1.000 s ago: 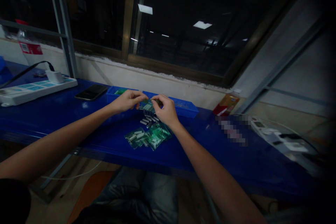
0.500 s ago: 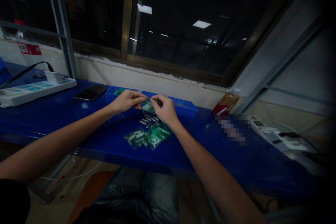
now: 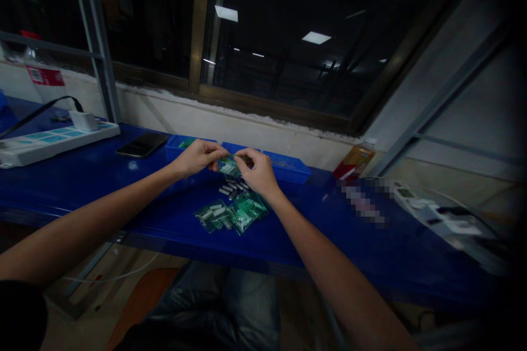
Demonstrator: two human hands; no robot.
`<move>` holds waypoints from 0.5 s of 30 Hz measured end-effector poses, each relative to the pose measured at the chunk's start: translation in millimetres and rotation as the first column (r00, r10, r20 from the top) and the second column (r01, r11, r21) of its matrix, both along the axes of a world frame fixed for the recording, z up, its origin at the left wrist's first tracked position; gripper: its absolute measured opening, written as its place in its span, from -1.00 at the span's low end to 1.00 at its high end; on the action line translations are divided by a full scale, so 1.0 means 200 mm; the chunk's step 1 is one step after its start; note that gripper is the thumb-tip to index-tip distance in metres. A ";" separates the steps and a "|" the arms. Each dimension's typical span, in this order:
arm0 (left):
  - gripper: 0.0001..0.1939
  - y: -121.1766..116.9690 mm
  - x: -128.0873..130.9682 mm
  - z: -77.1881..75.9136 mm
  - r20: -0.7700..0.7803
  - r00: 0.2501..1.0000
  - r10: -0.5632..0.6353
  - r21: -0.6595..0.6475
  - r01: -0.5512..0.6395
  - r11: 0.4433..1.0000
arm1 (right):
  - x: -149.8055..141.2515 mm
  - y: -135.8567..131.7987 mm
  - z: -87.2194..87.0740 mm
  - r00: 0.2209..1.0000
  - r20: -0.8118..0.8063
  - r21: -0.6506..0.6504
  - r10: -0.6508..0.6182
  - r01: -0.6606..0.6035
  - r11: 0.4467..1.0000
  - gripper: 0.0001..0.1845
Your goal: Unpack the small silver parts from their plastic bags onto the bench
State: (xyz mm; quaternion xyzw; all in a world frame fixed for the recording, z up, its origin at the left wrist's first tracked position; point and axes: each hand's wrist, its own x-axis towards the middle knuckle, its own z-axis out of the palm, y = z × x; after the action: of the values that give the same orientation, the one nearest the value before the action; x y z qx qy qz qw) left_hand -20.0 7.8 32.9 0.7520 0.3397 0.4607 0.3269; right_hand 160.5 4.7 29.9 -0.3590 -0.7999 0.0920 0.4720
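Observation:
Between my hands hangs a small clear plastic bag (image 3: 229,168) with a greenish tint and pale slim pieces in it. My left hand (image 3: 200,157) pinches its top edge on the left, thumb against fingers. On the right, my right hand (image 3: 258,171) is closed on the same edge. Just below the bag lie several loose silvery cylinders (image 3: 231,191) on the blue table. Nearer to me is a pile of filled green-tinted bags (image 3: 247,211), and a bag of pale cylinders (image 3: 213,214) lies at its left.
Blue trays (image 3: 288,169) stand along the wall behind my hands. A phone (image 3: 142,145) and a white power strip (image 3: 61,140) lie to the left. At the right are a red-and-brown carton (image 3: 354,163) and another power strip with plugs (image 3: 436,211).
Both hands have shifted very slightly left with the bag, their fingertips still at its top edge. The pile and the loose cylinders stay where they were.

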 end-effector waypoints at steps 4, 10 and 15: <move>-0.76 -0.01 0.00 0.00 -0.004 1.000 0.009 -0.005 -0.009 1.000 | 0.00 0.00 0.00 1.000 0.007 -0.003 0.008 -0.008 1.000 -0.84; -0.78 -0.01 0.00 0.00 -0.009 1.000 0.021 -0.015 -0.022 1.000 | 0.00 0.00 -0.01 1.000 0.007 0.003 0.012 -0.012 1.000 -0.84; -0.78 -0.02 0.00 0.00 -0.014 1.000 0.022 -0.007 -0.022 1.000 | 0.00 0.01 -0.01 1.000 0.008 -0.007 0.020 -0.020 1.000 -0.84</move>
State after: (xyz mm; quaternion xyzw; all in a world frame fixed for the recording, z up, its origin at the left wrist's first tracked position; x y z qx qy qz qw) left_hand -19.7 4.6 33.6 0.7500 0.3520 0.4580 0.3223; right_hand 160.6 6.2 27.2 -0.3530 -0.8051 0.0981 0.4664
